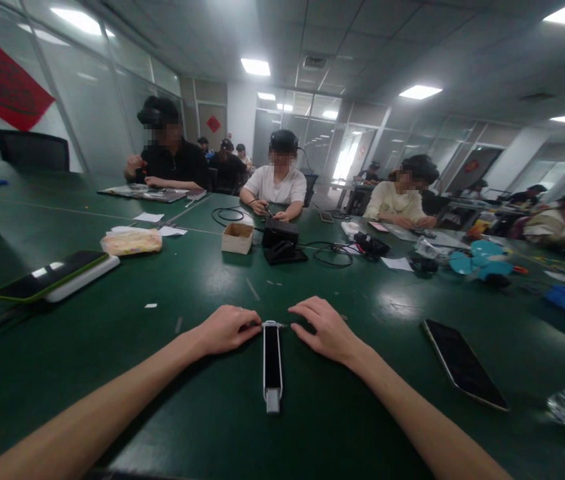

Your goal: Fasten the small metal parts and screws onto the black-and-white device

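Observation:
A slim black-and-white device [272, 363] lies lengthwise on the dark green table [202, 287], straight in front of me. My left hand [225, 329] rests palm down at the left of its far end, fingers curled and fingertips touching that end. On the other side, my right hand [326, 329] lies palm down with its fingers loosely bent toward the same end. What the fingertips of either hand pinch, if anything, is hidden.
A phone [462, 363] lies face up at my right. A green-cased phone on a white block [52, 275] lies at the left. Further off are a cardboard box [237, 238], a black device with cables [282, 241] and a wrapped packet [131, 241]. Several people sit around the table.

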`<state>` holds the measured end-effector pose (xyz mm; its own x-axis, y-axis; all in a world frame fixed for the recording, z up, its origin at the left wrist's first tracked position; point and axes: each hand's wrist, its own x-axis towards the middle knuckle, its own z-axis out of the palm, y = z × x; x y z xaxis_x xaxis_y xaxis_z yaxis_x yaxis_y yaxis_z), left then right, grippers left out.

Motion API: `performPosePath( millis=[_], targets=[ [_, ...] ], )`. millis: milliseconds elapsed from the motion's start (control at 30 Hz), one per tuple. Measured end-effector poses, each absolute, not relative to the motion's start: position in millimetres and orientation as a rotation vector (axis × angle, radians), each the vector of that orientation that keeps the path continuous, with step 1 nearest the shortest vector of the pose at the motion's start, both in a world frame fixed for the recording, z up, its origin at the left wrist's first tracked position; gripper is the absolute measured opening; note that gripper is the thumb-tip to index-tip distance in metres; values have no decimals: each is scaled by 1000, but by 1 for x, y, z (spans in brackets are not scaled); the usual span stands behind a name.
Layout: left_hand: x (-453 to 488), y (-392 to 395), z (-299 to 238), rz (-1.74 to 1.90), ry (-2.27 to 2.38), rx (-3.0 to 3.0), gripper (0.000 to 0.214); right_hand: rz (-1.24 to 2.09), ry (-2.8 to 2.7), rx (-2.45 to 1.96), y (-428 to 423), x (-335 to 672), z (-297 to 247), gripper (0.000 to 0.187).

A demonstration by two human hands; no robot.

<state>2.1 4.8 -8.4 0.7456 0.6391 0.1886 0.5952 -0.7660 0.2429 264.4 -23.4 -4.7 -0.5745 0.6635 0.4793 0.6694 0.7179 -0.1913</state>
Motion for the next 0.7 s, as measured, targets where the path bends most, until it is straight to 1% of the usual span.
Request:
performPosePath(
  millis=[67,167,300,367,433,533,700],
  targets=[
    [2,4,-8,386,999,2765,19,-112,-2324,-1118,-17,286,4,22],
    [2,4,-8,411,1013,2764,20,-153,-2326,-1446,-4,324,13,23],
    [2,4,-8,425,1001,2765,21,158,-2448,-1849,7,359,15,23],
    [2,4,-8,413,1002,2758,21,312,-2455,-1895,9,366,14,23],
    [2,4,-8,411,1006,2754,20,381,-2444,-1894,9,368,14,21],
    [1,5,-9,415,1012,2754,19,392,-2438,-1891,9,367,14,19],
    [2,4,-7,403,1014,2755,19,436,-2445,-1795,8,365,14,26]
  ],
)
